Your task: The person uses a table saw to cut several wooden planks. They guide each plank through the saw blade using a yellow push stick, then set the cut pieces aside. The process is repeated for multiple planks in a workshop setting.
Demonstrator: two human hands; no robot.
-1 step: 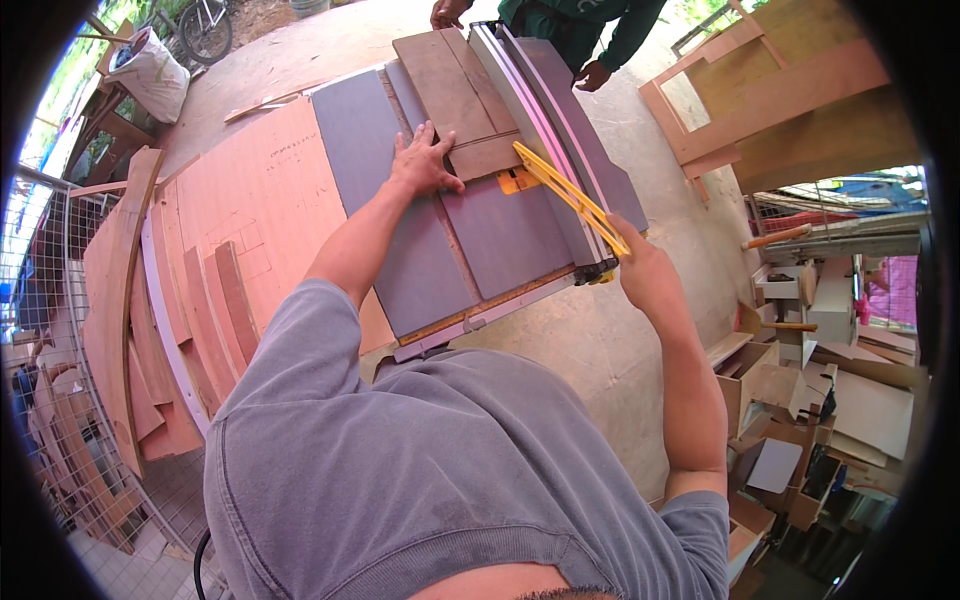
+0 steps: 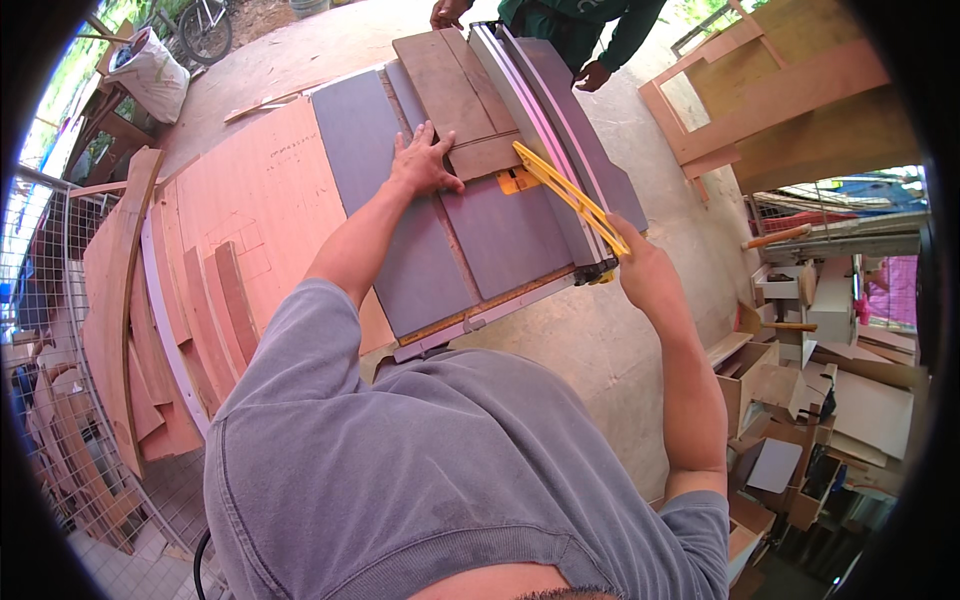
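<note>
My left hand (image 2: 422,160) is spread with fingertips and thumb against the left edge and near corner of a brown board (image 2: 455,90) on the grey table saw (image 2: 410,260). My right hand (image 2: 640,255) is wrapped round the handle end of a long yellow push stick (image 2: 560,188), whose tip rests at the board's near right corner. The board lies beside the silver fence (image 2: 535,120). A yellow insert (image 2: 515,182) shows just below the board; any blade is hidden.
A co-worker (image 2: 560,25) in green stands beyond the saw. A plywood side surface (image 2: 280,190) holds loose wood strips (image 2: 225,300), with wire mesh at far left. Panels (image 2: 770,90) and piled cabinet pieces (image 2: 840,420) are at right; a sack (image 2: 150,75) and bicycle are at back left.
</note>
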